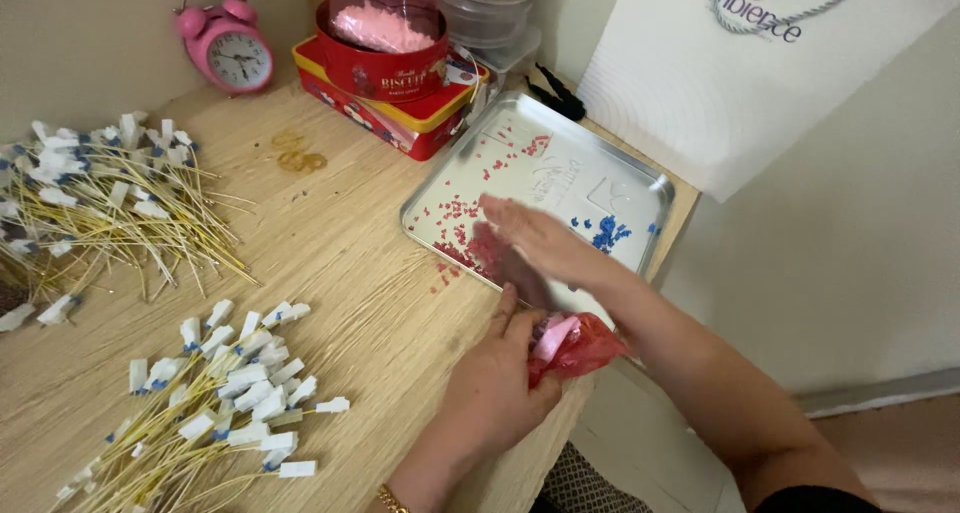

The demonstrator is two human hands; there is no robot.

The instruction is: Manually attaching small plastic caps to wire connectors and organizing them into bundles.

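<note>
We see soft, even daylight over the pale wooden table (330, 263), with only faint shadows beneath the bundles of yellow wires with white tags (215, 393). The shiny rectangular metal tray (560, 123) gives a mild glare along its rim. Our right hand (535, 238) is smeared by motion blur, while the rest stays sharp.

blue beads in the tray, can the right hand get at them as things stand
Probably yes: the right hand is already over the metal tray, the blue beads lie just beside it, and nothing stands between them.
</note>
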